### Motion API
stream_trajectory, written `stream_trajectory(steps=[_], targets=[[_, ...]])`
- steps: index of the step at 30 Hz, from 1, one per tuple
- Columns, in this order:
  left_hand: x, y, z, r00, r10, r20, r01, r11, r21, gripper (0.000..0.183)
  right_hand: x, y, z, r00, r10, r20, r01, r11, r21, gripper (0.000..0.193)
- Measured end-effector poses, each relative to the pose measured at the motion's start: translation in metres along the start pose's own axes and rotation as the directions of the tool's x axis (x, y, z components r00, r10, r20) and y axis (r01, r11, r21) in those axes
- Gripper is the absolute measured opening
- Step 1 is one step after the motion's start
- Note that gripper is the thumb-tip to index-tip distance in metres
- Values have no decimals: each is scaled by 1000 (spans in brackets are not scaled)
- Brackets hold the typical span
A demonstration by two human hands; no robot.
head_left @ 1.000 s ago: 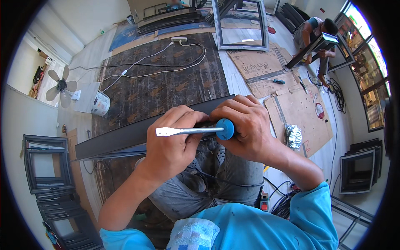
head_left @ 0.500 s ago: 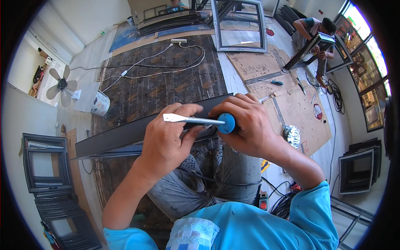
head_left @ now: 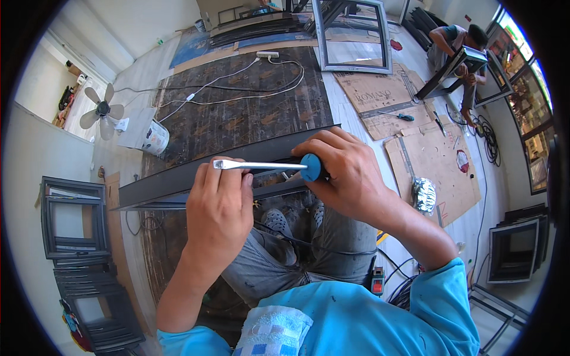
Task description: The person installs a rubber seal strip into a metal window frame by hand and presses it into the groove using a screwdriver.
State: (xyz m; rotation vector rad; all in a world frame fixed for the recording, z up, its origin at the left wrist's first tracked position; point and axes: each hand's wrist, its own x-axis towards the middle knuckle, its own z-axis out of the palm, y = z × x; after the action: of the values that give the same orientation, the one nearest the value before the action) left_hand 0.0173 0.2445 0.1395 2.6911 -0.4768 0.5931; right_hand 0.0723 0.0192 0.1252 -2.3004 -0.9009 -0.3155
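Observation:
My right hand (head_left: 347, 172) is closed around the blue handle of a flat-blade screwdriver (head_left: 261, 165). Its metal shaft points left, and the flat tip lies over the fingers of my left hand (head_left: 219, 204). Those left fingers curl at the edge of a long dark grey metal frame (head_left: 160, 181), thumb on the near side. Whether something small is also between them is hidden. The frame lies slantwise in front of my knees, its far right end beneath my right hand.
A standing fan (head_left: 103, 109) and a white bucket (head_left: 157, 137) are at the left. Dark frames (head_left: 74, 222) lean by the left wall. Cardboard sheets (head_left: 380, 101) cover floor at the right, where a co-worker (head_left: 457, 50) crouches with another frame. A power strip (head_left: 267, 54) and cords lie ahead.
My left hand has drawn back leftward from my right hand, and its fingers have curled in. The screwdriver stays in my right hand. The whole view has shifted slightly.

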Motion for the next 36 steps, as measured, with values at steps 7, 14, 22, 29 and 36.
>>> stream_trajectory(steps=[7,14,22,29,36], targets=[[5,-3,-10,993,115,39,-118,990,74,16,-2,3,1,1000,-26,6,26,1000,-7,33],[46,-27,-28,640,-254,726,762,330,-557,19,-4,6,-1,999,-27,20,27,999,-22,32],[64,-19,-8,865,-104,491,370,793,-484,12,4,7,-4,999,-34,22,35,999,-8,33],[57,-30,2,819,-86,567,456,699,-552,7,10,-1,-9,992,44,118,-46,999,21,34],[51,-29,8,920,27,391,259,706,-659,11,11,-1,-11,986,70,155,-76,997,31,30]])
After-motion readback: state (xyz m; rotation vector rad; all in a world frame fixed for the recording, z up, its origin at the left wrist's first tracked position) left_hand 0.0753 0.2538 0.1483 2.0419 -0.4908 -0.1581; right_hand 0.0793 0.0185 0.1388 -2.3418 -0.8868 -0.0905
